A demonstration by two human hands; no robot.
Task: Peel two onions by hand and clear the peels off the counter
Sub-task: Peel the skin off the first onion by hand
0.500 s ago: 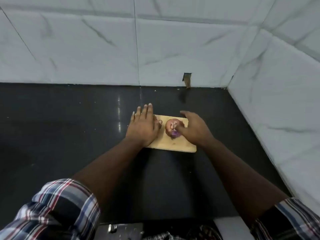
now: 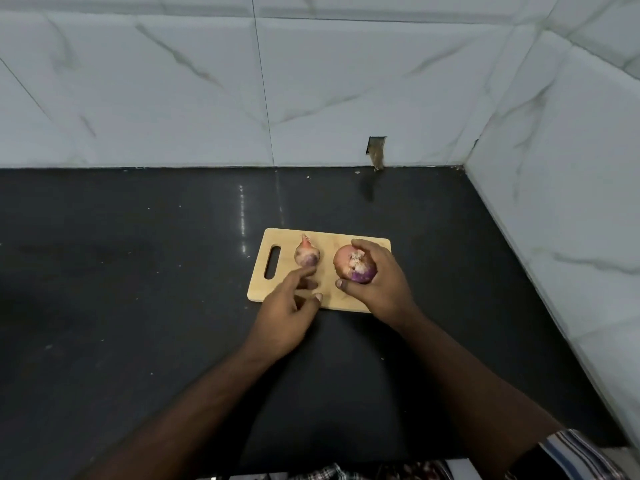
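Papery pink-and-purple skin covers the larger onion (image 2: 353, 268), which sits on the right half of the wooden cutting board (image 2: 332, 239) with its pale root end facing up. The right hand (image 2: 377, 282) grips it from the right and near side, thumb curled under the near edge and fingers wrapped over the far side, so the onion's right flank is hidden. The smaller onion (image 2: 306, 255) lies free on the board just left of it, its stem tip pointing to the far edge. The left hand (image 2: 289, 306) hovers over the board's near edge with fingers loosely spread and holding nothing; one fingertip is at the small onion's near side, though whether it touches is hard to tell. The board lies on a black counter (image 2: 138, 271) against marble-look wall tiles (image 2: 173, 81), with a small dark notch (image 2: 376, 152) in the tile at the counter line. Plaid sleeves are cut off at the bottom edge.

Half a second ago the left hand lay flat over the board's left half, hiding the small onion; it has since drawn back, uncovering it and the board's handle slot (image 2: 272, 262).
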